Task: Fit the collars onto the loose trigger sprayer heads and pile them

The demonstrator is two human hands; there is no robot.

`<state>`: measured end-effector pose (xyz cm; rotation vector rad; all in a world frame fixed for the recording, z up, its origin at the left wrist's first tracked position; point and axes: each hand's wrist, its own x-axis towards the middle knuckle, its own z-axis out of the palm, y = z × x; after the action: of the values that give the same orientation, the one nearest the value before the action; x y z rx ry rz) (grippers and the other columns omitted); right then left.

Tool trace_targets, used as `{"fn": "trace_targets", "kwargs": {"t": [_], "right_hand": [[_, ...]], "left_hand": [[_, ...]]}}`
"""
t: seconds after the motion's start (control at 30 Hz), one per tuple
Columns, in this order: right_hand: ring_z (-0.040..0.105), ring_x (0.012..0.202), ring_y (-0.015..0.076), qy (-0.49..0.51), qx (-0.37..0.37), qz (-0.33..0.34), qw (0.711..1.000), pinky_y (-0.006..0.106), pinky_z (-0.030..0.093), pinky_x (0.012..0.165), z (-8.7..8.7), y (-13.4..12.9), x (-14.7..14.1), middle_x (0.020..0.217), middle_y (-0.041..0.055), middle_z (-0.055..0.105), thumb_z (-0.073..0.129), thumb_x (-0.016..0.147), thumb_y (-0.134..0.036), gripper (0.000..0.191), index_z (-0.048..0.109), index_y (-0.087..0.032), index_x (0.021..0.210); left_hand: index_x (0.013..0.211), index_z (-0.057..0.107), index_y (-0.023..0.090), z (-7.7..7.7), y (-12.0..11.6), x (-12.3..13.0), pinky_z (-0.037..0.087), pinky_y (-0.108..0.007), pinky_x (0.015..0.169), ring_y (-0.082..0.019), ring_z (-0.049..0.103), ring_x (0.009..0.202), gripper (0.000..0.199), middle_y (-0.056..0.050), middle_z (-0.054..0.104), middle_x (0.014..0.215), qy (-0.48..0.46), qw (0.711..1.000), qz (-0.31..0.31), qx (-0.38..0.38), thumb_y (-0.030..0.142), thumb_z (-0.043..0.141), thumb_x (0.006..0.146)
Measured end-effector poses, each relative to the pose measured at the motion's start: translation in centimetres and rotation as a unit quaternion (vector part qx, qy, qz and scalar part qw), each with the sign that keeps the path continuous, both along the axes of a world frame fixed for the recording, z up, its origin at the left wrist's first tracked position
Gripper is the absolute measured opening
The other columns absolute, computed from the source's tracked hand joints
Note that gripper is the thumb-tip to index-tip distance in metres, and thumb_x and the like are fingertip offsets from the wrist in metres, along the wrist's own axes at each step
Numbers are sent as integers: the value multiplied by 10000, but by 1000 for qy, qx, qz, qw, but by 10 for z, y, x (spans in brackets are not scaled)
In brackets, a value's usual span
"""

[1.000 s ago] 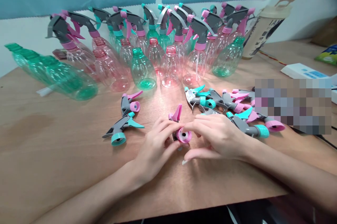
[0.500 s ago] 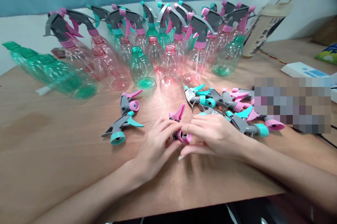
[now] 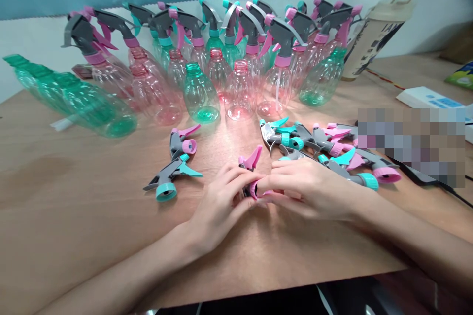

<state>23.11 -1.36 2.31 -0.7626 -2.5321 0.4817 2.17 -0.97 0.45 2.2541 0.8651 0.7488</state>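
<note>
Low over the table's front half, my left hand point(image 3: 223, 201) is closed around the body of a grey and pink trigger spray head point(image 3: 253, 157). Its pink lever points up and its collar point(image 3: 254, 189) faces right. The thumb and fingertips of my right hand point(image 3: 310, 189) pinch at that collar, hiding part of it. Left of my hands lie a spray head with a teal collar point(image 3: 166, 192) and one with a pink collar point(image 3: 189, 146). Beyond my right hand is a pile of several pink and teal spray heads point(image 3: 325, 142).
Behind stand rows of clear pink and green bottles point(image 3: 201, 93), several with spray heads fitted. Green bottles point(image 3: 92, 108) stand at the left. A tall cup point(image 3: 377, 34), a white box point(image 3: 424, 98) and a dark object with a cable point(image 3: 421, 174) are at the right.
My right thumb has moved up to the pink collar, and my right fingers have closed in over it. The collar now faces more to the right. My left hand keeps its grip.
</note>
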Motion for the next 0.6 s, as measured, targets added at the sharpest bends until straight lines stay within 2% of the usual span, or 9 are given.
{"fn": "trace_targets", "kwargs": {"t": [0.1,0.3,0.6], "right_hand": [[526,689,123,-40,26,3,999,242,356,574,3,-2,-1,815,27,630,430,933,-211,182,606,-167,950],[467,599,140,-62,132,-31,989,275,309,529,4,-3,-3,706,13,605,454,894,-206,196,645,-166,910],[489,605,139,-79,175,-48,980,274,303,542,6,0,-3,694,9,621,471,855,-155,193,655,-174,910]], "left_hand": [[1042,604,186,0,0,0,454,-312,782,-188,513,899,235,-34,635,956,-9,1000,-2,8,67,589,839],[1097,583,169,-1,2,-1,450,-314,808,-191,505,936,274,-49,626,998,-1,1000,10,16,74,602,840],[1137,578,159,-1,2,0,461,-335,814,-202,508,962,307,-64,623,1024,14,1000,15,22,82,603,840]]}}
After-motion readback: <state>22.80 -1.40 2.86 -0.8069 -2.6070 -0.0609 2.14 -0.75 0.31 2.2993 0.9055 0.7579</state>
